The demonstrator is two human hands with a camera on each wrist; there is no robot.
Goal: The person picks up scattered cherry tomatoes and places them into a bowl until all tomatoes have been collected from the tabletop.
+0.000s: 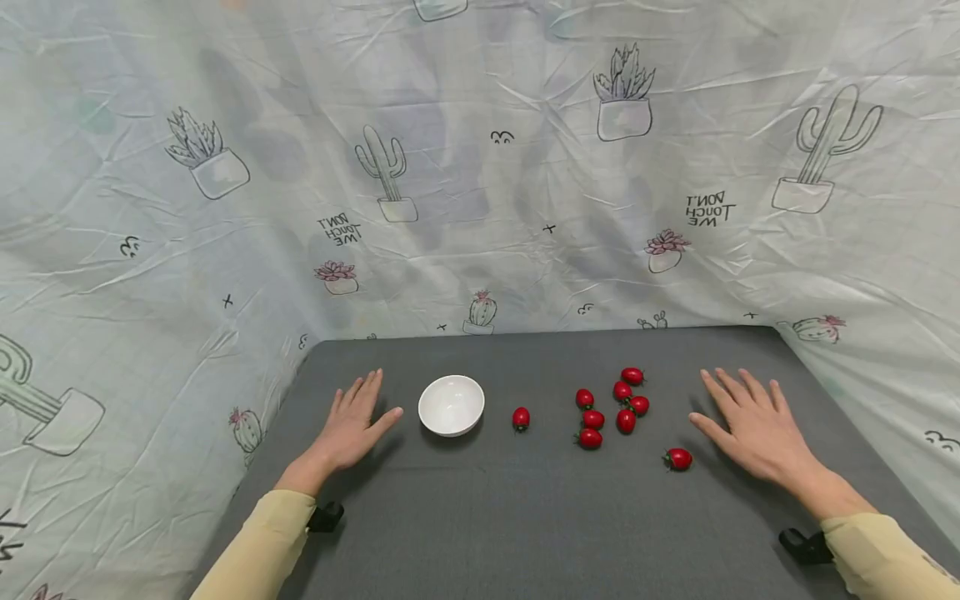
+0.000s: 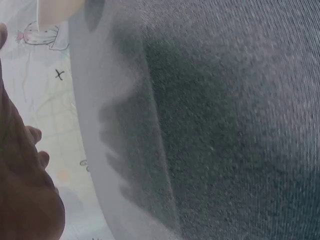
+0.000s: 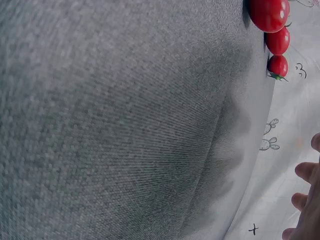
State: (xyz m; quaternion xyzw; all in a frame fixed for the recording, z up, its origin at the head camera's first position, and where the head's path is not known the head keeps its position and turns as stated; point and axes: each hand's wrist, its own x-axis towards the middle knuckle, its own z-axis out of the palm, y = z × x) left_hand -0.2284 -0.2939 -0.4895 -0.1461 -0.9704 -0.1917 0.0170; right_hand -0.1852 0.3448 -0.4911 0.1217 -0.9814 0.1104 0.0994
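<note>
In the head view a small white bowl (image 1: 452,406) stands left of centre. My left hand (image 1: 351,429) is held just left of it, fingers straight and thumb spread toward the bowl, holding nothing. One cherry tomato (image 1: 521,418) lies alone right of the bowl. Several more cherry tomatoes (image 1: 592,419) lie in a loose cluster further right, and a single cherry tomato (image 1: 678,459) sits nearer my right hand (image 1: 757,429). That hand is spread flat, holding nothing. In the right wrist view a few cherry tomatoes (image 3: 270,14) show at the top right.
A dark grey cloth-covered table (image 1: 480,533) lies under everything. Behind and beside it hangs a pale curtain (image 1: 465,167) printed with potted cacti. A black strap (image 1: 326,517) sits at the left wrist and another black strap (image 1: 806,547) at the right.
</note>
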